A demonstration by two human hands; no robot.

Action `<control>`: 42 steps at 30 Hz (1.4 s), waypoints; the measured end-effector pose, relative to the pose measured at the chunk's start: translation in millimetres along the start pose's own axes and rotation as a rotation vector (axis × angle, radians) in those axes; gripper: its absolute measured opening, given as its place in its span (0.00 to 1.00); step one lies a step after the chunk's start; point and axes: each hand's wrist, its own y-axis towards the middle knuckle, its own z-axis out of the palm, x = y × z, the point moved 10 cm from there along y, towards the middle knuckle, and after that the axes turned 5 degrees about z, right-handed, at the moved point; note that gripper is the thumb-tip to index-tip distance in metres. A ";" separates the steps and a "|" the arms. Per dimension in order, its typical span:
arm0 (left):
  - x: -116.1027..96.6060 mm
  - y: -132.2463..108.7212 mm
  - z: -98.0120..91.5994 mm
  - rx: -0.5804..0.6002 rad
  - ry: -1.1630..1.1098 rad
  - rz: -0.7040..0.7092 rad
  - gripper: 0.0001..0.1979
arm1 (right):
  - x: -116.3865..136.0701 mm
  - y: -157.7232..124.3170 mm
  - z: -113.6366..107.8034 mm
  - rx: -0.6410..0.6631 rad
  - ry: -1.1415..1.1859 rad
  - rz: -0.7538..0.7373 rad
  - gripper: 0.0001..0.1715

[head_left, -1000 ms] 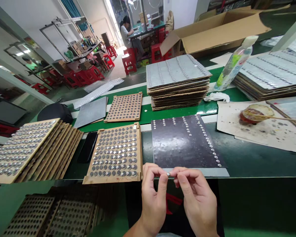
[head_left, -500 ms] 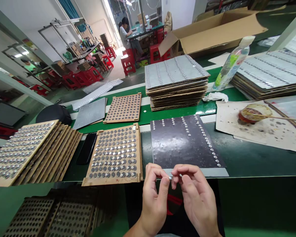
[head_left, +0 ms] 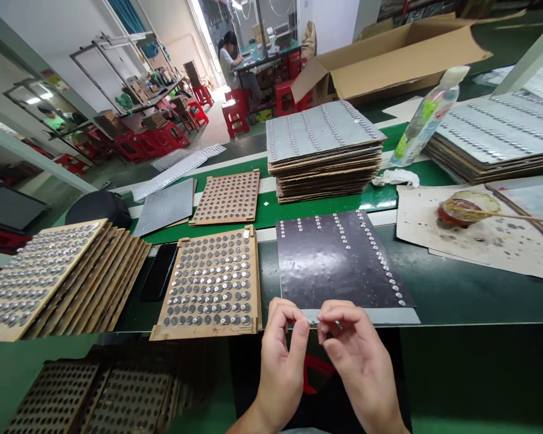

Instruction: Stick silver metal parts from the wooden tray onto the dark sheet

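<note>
My left hand (head_left: 283, 355) is at the table's front edge, thumb and forefinger pinched on a small shiny piece (head_left: 311, 323) too tiny to make out fully. Close to its right, my right hand (head_left: 362, 355) has curled fingers with the thumb apart from them, and I see nothing held there. Just beyond both hands lies a dark sheet (head_left: 312, 274) with rows of small round silvery pieces on it. To the left, a wooden board (head_left: 167, 331) carries a grid of round metal discs, some with small bright pieces on top.
A stack of boards (head_left: 323, 181) stands behind the dark sheet. At right are a plastic bottle (head_left: 425, 117) and a stained sheet (head_left: 411, 226) bearing a dish (head_left: 464, 208) with a stick. A phone (head_left: 160, 272) and tilted boards (head_left: 85, 283) lie left. Another person (head_left: 228, 63) sits far back.
My right thumb has dropped away from the curled fingers, and the right fingertips have drawn slightly right, away from the left hand. The left hand has barely moved.
</note>
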 end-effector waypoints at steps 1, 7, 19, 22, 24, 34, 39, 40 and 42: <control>-0.5 -0.5 -0.9 -0.015 0.012 -0.002 0.17 | 7.1 -2.1 0.4 -0.014 -0.087 -0.070 0.03; -4.0 -3.3 -5.3 -0.060 0.055 0.006 0.17 | 24.2 -7.5 6.7 -0.069 -0.353 -0.238 0.09; 0.8 -3.3 -3.6 -0.087 -0.033 -0.072 0.20 | 14.0 -6.8 6.5 -0.102 -0.249 -0.150 0.06; 7.8 -2.8 -1.6 -0.064 -0.062 -0.124 0.20 | 4.2 -6.1 4.4 -0.093 -0.225 -0.110 0.05; 12.9 -1.9 -3.0 -0.053 -0.069 -0.147 0.20 | -4.8 0.7 -5.6 -0.110 -0.304 -0.109 0.05; 33.4 23.7 -121.5 -0.209 0.444 -0.135 0.20 | -59.5 111.3 -106.4 -0.244 -1.391 0.035 0.12; 48.1 25.2 -221.4 -0.410 0.681 -0.208 0.21 | -73.8 134.4 -108.0 -0.135 -1.428 0.030 0.11; 49.7 23.3 -236.0 -0.435 0.733 -0.230 0.19 | -75.6 135.5 -107.5 -0.122 -1.432 0.025 0.11; 51.7 19.0 -257.5 -0.465 0.834 -0.278 0.16 | -77.8 136.4 -107.2 -0.112 -1.438 0.011 0.13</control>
